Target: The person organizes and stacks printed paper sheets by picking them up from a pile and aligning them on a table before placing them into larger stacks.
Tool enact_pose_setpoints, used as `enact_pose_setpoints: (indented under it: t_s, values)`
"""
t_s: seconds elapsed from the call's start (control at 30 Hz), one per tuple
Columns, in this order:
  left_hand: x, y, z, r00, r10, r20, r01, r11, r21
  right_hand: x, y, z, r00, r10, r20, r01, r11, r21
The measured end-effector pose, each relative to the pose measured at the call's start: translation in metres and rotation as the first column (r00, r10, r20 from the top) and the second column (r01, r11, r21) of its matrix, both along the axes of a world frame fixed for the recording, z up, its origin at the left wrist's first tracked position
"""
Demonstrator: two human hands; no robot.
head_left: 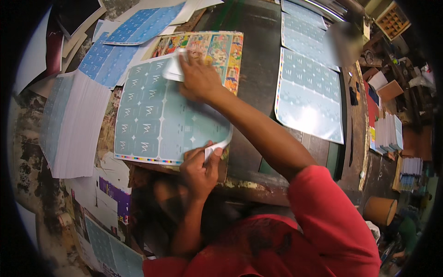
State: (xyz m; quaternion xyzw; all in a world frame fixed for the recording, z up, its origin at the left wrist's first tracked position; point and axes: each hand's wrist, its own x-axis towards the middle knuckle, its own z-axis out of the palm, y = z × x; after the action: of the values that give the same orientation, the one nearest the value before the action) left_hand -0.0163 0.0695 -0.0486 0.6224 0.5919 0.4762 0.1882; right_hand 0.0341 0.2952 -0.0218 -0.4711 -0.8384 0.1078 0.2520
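A pale teal printed sheet [138,106] with rows of white letter marks lies on a colourful printed board [234,55]. My left hand [200,171] pinches the sheet's near right corner, which curls up between thumb and fingers. Across the sheet, toward its far edge, my right hand [198,78] presses a folded white pad [173,69] against the surface. Whether the pad is cloth or paper I cannot tell. The fingers of that hand are bent over it and slightly blurred.
A thick stack of printed sheets [76,124] stands at the left, with blue printed sheets [131,30] behind it. On the dark table [251,87], glossy teal sheets [309,92] lie in a row to the right. A brown cylinder [380,210] sits beyond the table's right edge.
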Motion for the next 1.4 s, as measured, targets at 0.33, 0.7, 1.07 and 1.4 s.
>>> enact_pose_setpoints:
  t_s: [0.33, 0.7, 1.07, 1.4]
  values:
    - [-0.008, -0.012, 0.018, 0.965, -0.166, -0.203, 0.172, 0.985, 0.012, 0.181, -0.008, -0.055, 0.954, -0.181, -0.237, 0.132, 0.968, -0.212]
    - [-0.024, 0.004, 0.039, 0.396, 0.127, 0.909, -0.055, 0.992, -0.114, 0.418, -0.06, -0.081, 0.825, -0.565, -0.016, 0.563, 0.823, -0.079]
    - [0.041, -0.042, 0.055, 0.774, -0.516, -0.368, 0.547, 0.837, -0.023, 0.262, -0.26, -0.04, 0.29, -0.709, -0.643, -0.546, 0.429, -0.72]
    - [-0.003, -0.031, 0.007, 0.864, -0.176, -0.471, 0.212, 0.977, 0.023, 0.287, -0.291, -0.106, -0.168, -0.926, -0.34, -0.493, 0.377, -0.784]
